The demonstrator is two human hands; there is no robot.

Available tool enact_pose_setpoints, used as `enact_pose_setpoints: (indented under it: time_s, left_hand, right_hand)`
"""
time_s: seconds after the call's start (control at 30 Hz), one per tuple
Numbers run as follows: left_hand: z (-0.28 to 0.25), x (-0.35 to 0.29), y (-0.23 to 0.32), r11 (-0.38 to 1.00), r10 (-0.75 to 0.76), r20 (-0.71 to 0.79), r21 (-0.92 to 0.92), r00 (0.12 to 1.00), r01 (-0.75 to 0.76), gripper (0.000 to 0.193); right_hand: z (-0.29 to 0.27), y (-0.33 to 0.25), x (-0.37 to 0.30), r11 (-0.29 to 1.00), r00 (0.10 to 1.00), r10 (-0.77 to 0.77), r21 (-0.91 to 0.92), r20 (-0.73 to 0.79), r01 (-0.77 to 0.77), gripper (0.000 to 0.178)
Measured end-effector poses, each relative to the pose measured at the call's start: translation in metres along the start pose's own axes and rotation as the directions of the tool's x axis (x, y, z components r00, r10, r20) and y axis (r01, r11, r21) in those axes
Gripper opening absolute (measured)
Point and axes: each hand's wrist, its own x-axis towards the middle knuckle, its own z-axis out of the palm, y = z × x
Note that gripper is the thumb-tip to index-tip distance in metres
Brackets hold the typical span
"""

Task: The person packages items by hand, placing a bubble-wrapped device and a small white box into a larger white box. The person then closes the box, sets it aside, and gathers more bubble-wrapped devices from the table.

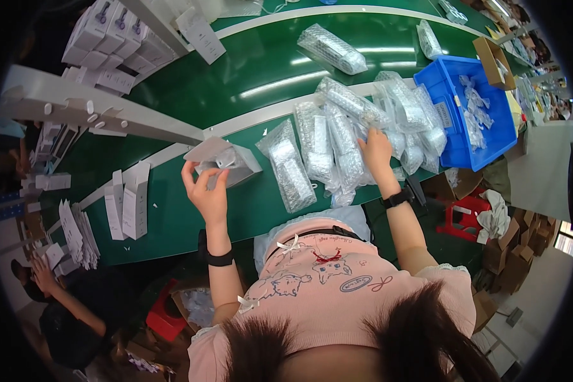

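Observation:
My left hand [205, 192] grips a small white carton [239, 170], tilted with its top flap raised. Something white and clear shows inside the carton, too small to make out. My right hand [377, 151] is at the near end of a bubble-wrapped package [353, 102], its fingers bent against the wrap. That package lies across the top of a pile of similar clear bubble-wrapped packages [345, 143] on the green table. Nearest the carton, one more bubble-wrapped package [288, 165] lies at the pile's left side.
A blue bin [452, 137] with clear plastic bags inside stands right of the pile. Flat white cartons [135, 198] lie at the left, below a grey metal post [108, 105]. Beyond the pale strip lies another bubble-wrapped package [332, 49]. A co-worker's hand [43, 275] is at far left.

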Motion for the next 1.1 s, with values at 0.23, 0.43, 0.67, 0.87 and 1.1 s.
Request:
enact_pose_setpoints:
  time_s: [0.23,0.43,0.67,0.87,1.1]
  left_hand:
    - [-0.004,0.011,-0.006,0.991,-0.132,0.001,0.004,0.991,0.132,0.016]
    - [-0.003,0.017,-0.002,0.975,-0.206,0.08,0.099,0.975,0.198,0.015]
    - [0.003,0.023,0.003,0.98,-0.195,0.152,0.002,0.969,0.197,0.014]
    - [0.006,0.016,-0.004,0.961,-0.246,0.165,-0.086,0.955,0.262,0.014]
    - [0.009,0.017,-0.012,0.991,-0.095,0.045,-0.089,0.994,0.099,0.013]
  right_hand:
    - [-0.036,-0.011,-0.006,0.922,0.812,-0.37,-0.071,-0.451,0.381,0.012]
    - [-0.108,-0.094,-0.017,0.453,0.959,-0.277,0.888,0.057,0.078,0.012]
    - [-0.072,-0.196,-0.008,-0.078,0.048,-0.942,0.353,-0.333,0.933,0.024]
    - [-0.062,-0.206,-0.02,0.03,0.056,-0.984,0.149,-0.169,0.988,0.022]
    - [-0.054,-0.214,-0.021,0.1,0.107,-0.955,0.039,-0.275,0.994,0.017]
